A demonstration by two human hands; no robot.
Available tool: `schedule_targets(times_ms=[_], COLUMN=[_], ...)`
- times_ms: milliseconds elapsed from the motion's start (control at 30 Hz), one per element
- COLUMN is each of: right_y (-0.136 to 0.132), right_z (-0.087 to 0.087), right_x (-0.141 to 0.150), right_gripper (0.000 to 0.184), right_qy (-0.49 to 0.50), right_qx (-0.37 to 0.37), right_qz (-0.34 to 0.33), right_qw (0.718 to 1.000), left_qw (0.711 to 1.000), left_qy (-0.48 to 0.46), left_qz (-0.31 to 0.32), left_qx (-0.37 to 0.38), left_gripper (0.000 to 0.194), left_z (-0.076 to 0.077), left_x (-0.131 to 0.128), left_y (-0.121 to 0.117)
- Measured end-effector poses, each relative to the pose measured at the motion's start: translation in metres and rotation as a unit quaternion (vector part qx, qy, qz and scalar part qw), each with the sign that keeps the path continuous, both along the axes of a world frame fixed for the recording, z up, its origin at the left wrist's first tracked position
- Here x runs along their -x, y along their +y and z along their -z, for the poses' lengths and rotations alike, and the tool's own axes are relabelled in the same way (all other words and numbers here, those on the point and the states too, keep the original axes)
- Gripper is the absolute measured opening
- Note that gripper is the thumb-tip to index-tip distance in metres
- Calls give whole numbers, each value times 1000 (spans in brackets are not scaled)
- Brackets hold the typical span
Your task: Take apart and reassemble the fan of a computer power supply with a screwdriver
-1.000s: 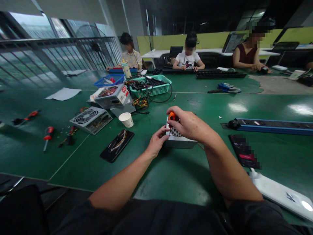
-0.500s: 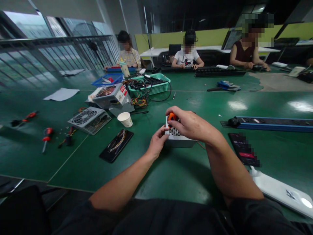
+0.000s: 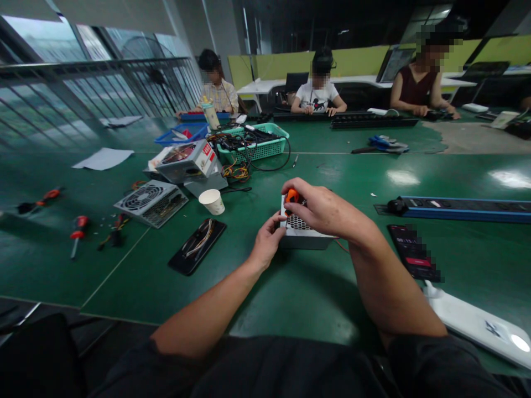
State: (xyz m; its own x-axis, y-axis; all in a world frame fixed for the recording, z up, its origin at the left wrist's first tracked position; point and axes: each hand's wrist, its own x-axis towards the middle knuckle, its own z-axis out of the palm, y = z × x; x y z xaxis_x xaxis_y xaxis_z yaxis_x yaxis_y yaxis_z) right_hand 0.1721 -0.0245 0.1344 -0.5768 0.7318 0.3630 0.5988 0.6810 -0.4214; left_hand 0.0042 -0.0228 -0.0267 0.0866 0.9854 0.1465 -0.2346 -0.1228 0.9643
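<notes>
A grey metal power supply unit with a honeycomb grille rests on the green table in front of me. My right hand is above it, its fingers wrapped round the orange and black handle of a screwdriver. The handle stands over the unit's left end; the tip's contact point is too small to make out. My left hand grips the unit's left corner between thumb and fingers, close below the screwdriver. The right hand covers much of the unit's top.
Left are a paper cup, a black phone with wires on it, another power supply and a red screwdriver. A green basket of cables stands behind. A power strip and phone lie right. Three people sit opposite.
Both hands, the screwdriver and the power supply unit stay in nearly the same place. The view has shifted very slightly.
</notes>
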Motion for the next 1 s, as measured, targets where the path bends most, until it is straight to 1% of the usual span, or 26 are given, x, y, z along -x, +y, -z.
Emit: schedule_targets(times_ms=[100,167,233,333,467,567,667,733,833,900,933,1000], right_y=[-1,-1,0,2,4,0,-6,-9,-9,-9,-9,-10], right_z=[-1,1,4,10,16,12,6,4,4,5,6,7], right_x=[-1,0,3,10,16,12,8,9,16,20,21,20], right_gripper=[26,26,27,33,36,36,36,32,26,27,28,31], right_qy=[-9,-20,-35,-37,-4,3,-14,-36,-61,-66,-66,-60], right_qx=[-7,-24,-48,-74,-81,-72,-71,-86,-124,-134,-131,-117], right_qz=[-1,8,19,29,-16,-45,-46,-25,61,106,110,85], right_qw=[1000,999,998,996,997,996,996,995,988,983,983,988], left_qw=[1000,1000,1000,1000,1000,1000,1000,1000,1000,1000,1000,1000], left_qy=[-2,2,11,17,-1,-4,1,11,16,14,15,21], left_qz=[-3,-4,-4,4,14,14,13,11,10,8,6,6], left_qx=[0,-2,-7,-11,-18,-18,-17,-16,-17,-19,-18,-15], left_gripper=[27,26,26,26,26,27,27,27,29,28,27,26], left_z=[-1,-1,-2,-1,-1,-1,-2,-2,-1,-1,-1,-2], left_x=[0,0,0,0,0,-1,0,0,0,0,0,0], left_y=[0,0,0,0,0,0,-1,-1,0,0,0,0])
